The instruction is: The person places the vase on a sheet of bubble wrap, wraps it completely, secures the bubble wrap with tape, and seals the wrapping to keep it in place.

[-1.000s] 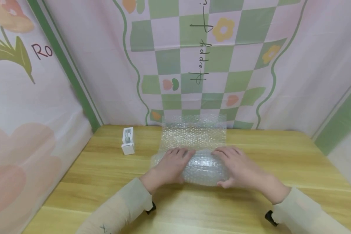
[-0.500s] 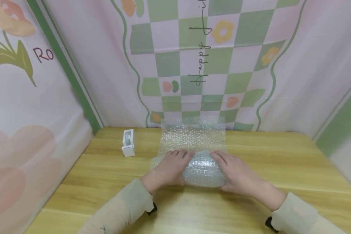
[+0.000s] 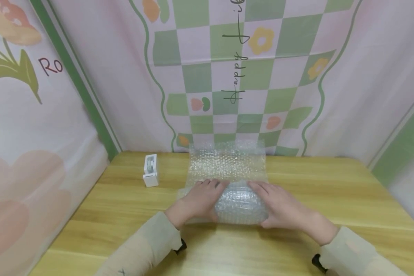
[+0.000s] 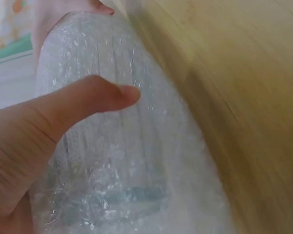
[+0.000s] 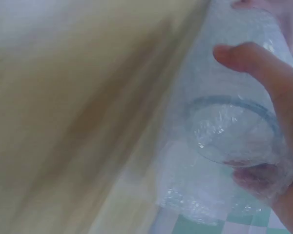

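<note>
A vessel (image 5: 234, 129) is enclosed in wrap (image 3: 239, 205), clamped on the table (image 3: 227, 251) by curled fingers (image 3: 260, 188) of left hand (image 3: 200, 199) and right hand (image 3: 284, 205); the far edge (image 3: 317, 157) is overlapped at twelve o'clock, a box (image 3: 151, 179) placed at ten.

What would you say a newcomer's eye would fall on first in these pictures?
Most likely the shiny bubble-wrap roll, held between the left hand and right hand on the table. Next, perhaps, the green-and-white checked backdrop behind it, with "Happy" written sideways. The small white box, on the table left of the roll, might come third.
</note>
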Available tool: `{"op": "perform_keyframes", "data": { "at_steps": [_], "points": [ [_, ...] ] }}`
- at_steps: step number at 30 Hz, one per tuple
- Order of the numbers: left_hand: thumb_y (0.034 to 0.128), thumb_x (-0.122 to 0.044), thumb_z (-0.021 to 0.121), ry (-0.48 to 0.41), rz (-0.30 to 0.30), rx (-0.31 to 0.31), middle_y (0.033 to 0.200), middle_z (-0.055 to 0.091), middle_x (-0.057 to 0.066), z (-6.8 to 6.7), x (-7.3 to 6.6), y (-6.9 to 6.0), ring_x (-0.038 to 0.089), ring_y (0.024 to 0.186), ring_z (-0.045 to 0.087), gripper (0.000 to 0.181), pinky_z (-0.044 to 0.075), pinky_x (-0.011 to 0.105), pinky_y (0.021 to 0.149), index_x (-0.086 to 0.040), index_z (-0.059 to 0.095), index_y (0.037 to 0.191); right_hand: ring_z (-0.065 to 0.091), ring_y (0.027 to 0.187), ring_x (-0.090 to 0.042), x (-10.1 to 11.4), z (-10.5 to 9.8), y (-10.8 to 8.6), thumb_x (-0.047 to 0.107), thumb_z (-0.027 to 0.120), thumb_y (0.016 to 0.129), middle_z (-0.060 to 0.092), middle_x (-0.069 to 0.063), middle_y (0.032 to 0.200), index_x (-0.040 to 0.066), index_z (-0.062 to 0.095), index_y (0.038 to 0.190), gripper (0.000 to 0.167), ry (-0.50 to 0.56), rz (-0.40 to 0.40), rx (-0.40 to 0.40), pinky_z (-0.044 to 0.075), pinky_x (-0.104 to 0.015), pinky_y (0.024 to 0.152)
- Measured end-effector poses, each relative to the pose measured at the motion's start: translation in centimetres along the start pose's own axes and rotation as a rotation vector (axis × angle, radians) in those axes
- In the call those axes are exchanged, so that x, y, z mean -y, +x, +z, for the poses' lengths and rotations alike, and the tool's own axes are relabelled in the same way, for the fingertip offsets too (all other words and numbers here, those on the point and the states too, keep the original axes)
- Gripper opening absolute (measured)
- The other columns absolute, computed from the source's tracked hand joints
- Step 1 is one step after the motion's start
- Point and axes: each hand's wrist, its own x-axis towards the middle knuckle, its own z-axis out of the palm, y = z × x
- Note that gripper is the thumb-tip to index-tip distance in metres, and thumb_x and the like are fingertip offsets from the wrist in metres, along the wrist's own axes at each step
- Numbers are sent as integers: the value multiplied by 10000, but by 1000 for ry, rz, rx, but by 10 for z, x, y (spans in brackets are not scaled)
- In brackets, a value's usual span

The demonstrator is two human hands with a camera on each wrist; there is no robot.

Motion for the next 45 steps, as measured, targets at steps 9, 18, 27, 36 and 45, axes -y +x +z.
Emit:
{"op": "perform_keyframes", "data": {
  "at_steps": [9, 18, 27, 36, 45],
  "points": [
    [677, -398, 950, -56, -5, 74, 1502, 505, 131, -3, 3, 0, 305, 1341, 514, 1160, 447, 492, 1095, -76, 309, 1589, 560, 1262, -408, 3, -7, 2, 370, 977, 557, 533, -203, 1459, -22, 408, 1504, 1172, 89, 47, 77, 478, -604, 1023],
    [682, -377, 950, -75, -7, 88, 1508, 502, 113, -4, 1, 2, 292, 1350, 506, 1154, 435, 494, 1105, -97, 300, 1593, 559, 1260, -434, 4, -10, 0, 370, 971, 578, 534, -218, 1456, -16, 398, 1516, 1164, 104, 73, 101, 477, -607, 1022],
    [677, -350, 957, -82, 2, 101, 1498, 512, 118, -8, -1, 2, 288, 1329, 525, 1148, 446, 478, 1098, -85, 309, 1587, 549, 1277, -438, 4, -9, -1, 408, 967, 581, 521, -210, 1478, 6, 389, 1533, 1183, 93, 89, 112, 463, -609, 1035],
    [676, -376, 959, -54, 1, 105, 1491, 517, 130, -11, -3, 3, 297, 1320, 530, 1152, 472, 486, 1069, -70, 315, 1581, 558, 1263, -443, 4, -10, -2, 416, 962, 595, 523, -208, 1477, 18, 372, 1548, 1189, 90, 98, 109, 467, -624, 1023],
    [686, -372, 951, -64, -5, 120, 1457, 540, 128, -11, -2, 5, 285, 1281, 553, 1131, 492, 454, 1045, -71, 318, 1573, 570, 1248, -441, 0, -8, -2, 421, 961, 575, 541, -217, 1454, 8, 396, 1531, 1184, 94, 93, 99, 479, -619, 1011]
  ]
}}
